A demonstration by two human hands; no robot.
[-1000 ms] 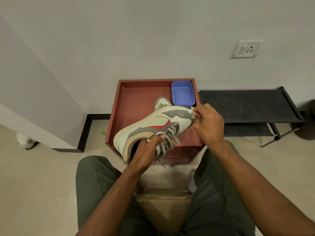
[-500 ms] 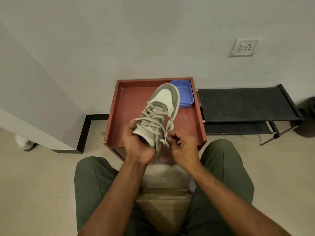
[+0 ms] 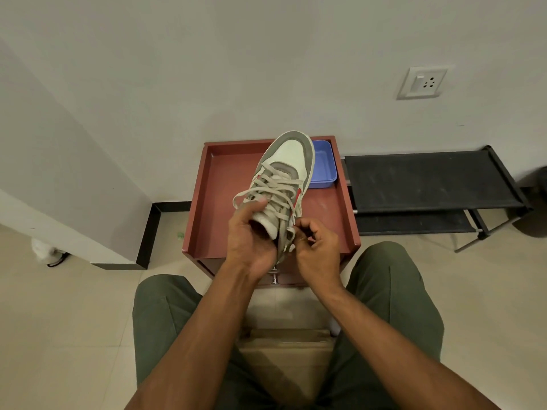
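- Standing by wall, R of cabinet: black shoe rack (image 3: 429,184).
- Red cabinet (image 3: 216,208) w/ rimmed top, just past knees.
- Sneaker (image 3: 291,156) held above cabinet top, toe pointing away, lace side up, overlapping tub in view.
- Left hand (image 3: 251,244) wraps heel end, thumb by tongue.
- Right hand (image 3: 318,251) fingers curled, pinching laces (image 3: 275,187) at sneaker's R side.
- Blue tub (image 3: 325,168) in cabinet's far-R corner.
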